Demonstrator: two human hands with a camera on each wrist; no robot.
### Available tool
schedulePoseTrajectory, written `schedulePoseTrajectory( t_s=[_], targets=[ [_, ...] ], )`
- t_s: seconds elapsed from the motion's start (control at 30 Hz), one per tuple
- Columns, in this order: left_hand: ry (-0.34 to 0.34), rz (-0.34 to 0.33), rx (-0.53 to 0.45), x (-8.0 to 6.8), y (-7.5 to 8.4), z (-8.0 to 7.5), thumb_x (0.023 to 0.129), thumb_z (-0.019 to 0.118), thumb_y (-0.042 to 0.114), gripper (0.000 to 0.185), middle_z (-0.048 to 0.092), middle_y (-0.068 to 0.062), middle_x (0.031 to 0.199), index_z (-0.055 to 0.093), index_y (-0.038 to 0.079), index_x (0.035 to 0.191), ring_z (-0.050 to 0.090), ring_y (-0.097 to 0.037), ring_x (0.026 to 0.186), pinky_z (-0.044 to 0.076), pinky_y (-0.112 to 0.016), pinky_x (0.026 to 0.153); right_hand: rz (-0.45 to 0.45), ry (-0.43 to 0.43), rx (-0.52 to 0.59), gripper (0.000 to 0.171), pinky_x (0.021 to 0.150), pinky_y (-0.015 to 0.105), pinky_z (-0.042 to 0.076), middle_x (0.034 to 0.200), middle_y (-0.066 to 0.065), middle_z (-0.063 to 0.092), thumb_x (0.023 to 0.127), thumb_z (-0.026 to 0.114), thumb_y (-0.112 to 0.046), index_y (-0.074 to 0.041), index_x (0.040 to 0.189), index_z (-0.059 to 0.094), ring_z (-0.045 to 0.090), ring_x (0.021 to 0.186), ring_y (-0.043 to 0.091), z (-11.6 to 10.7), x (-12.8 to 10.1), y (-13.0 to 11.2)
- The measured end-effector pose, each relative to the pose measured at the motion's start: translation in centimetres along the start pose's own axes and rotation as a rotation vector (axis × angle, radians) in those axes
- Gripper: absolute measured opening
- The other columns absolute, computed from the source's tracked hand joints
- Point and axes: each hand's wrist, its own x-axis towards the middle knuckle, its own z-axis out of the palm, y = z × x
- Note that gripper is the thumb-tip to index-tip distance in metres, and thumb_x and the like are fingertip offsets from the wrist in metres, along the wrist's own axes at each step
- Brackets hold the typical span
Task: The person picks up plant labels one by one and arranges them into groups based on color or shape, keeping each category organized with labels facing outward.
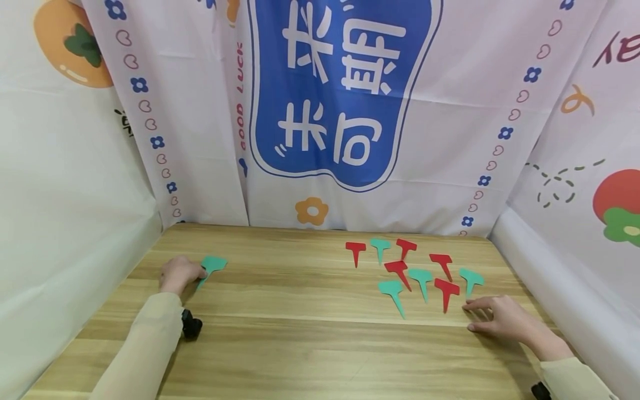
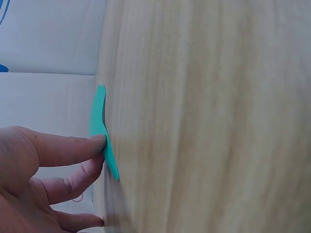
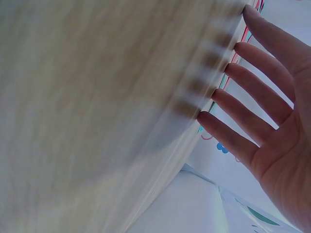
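Note:
At the far left of the table my left hand (image 1: 181, 274) pinches a teal T-shaped plant label (image 1: 214, 263) between thumb and fingers. The left wrist view shows the thumb lying on that plant label (image 2: 98, 121), close to the tabletop. On the right side, my right hand (image 1: 505, 319) has its fingers spread, holding nothing, with fingertips by the table surface. Just beyond those fingertips lies a teal label (image 1: 471, 278). A red label (image 1: 446, 291) lies a little to their left. In the right wrist view the right hand (image 3: 272, 111) shows all its fingers extended.
Several more red and teal labels lie scattered at the back right, among them a teal one (image 1: 391, 289) and a red one (image 1: 355, 249). The wooden table (image 1: 300, 344) is enclosed by a printed cloth (image 1: 430, 183) at the back and sides.

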Motion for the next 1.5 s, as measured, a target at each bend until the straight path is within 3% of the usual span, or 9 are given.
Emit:
schedulePoseTrajectory(
  t_s=[0.2,1.07,1.17,1.33,1.4,1.5],
  targets=[
    [0.014,-0.005,-0.017,-0.2,0.3,0.3,0.081,0.065,0.026,0.057,0.036,-0.047,0.127,0.054,-0.019,0.113,0.030,-0.061,0.115,0.028,-0.067,0.096,0.008,0.001,0.006,0.041,0.084,0.045,0.054,0.106,0.000,0.072,0.074,0.077,-0.046,-0.018,0.104,0.073,0.067,0.099,0.028,-0.1,0.0,0.0],
    [0.032,0.001,-0.001,-0.7,1.5,1.0,0.082,0.066,0.030,0.062,0.034,-0.047,0.127,0.051,-0.020,0.115,0.027,-0.061,0.117,0.022,-0.070,0.099,0.012,-0.018,0.019,0.041,0.085,0.047,0.053,0.107,0.002,0.072,0.074,0.076,-0.045,-0.018,0.104,0.073,0.067,0.101,0.029,-0.1,0.0,0.0],
    [0.032,0.014,0.000,-0.6,1.4,1.0,0.082,0.066,0.031,0.055,0.036,-0.045,0.125,0.056,-0.016,0.107,0.028,-0.061,0.116,0.024,-0.069,0.097,0.014,-0.017,0.019,0.041,0.085,0.047,0.053,0.107,0.002,0.072,0.074,0.076,-0.045,-0.018,0.105,0.073,0.067,0.101,0.029,-0.1,0.0,0.0],
    [0.031,0.046,0.008,-0.7,1.2,0.9,0.082,0.065,0.035,0.038,0.045,-0.039,0.116,0.053,0.000,0.072,0.034,-0.057,0.109,0.029,-0.066,0.091,0.015,-0.018,0.017,0.041,0.085,0.046,0.053,0.107,0.002,0.072,0.074,0.076,-0.045,-0.018,0.104,0.073,0.067,0.101,0.029,-0.2,0.0,0.0],
    [0.032,0.057,0.001,-0.8,1.1,0.8,0.082,0.066,0.035,0.038,0.046,-0.038,0.113,0.053,0.002,0.069,0.036,-0.055,0.106,0.030,-0.065,0.090,0.012,-0.020,0.015,0.041,0.084,0.046,0.053,0.107,0.002,0.072,0.074,0.076,-0.045,-0.018,0.104,0.073,0.067,0.100,0.028,-0.2,0.0,-0.1],
    [0.070,0.116,-0.002,-0.6,0.7,0.8,0.082,0.068,0.033,0.035,0.054,-0.034,0.112,0.065,-0.001,0.078,0.043,-0.049,0.103,0.034,-0.060,0.087,0.006,-0.019,0.012,0.041,0.084,0.046,0.054,0.106,0.002,0.072,0.074,0.076,-0.045,-0.017,0.104,0.073,0.067,0.100,0.028,-0.2,0.0,-0.1]
  ],
)
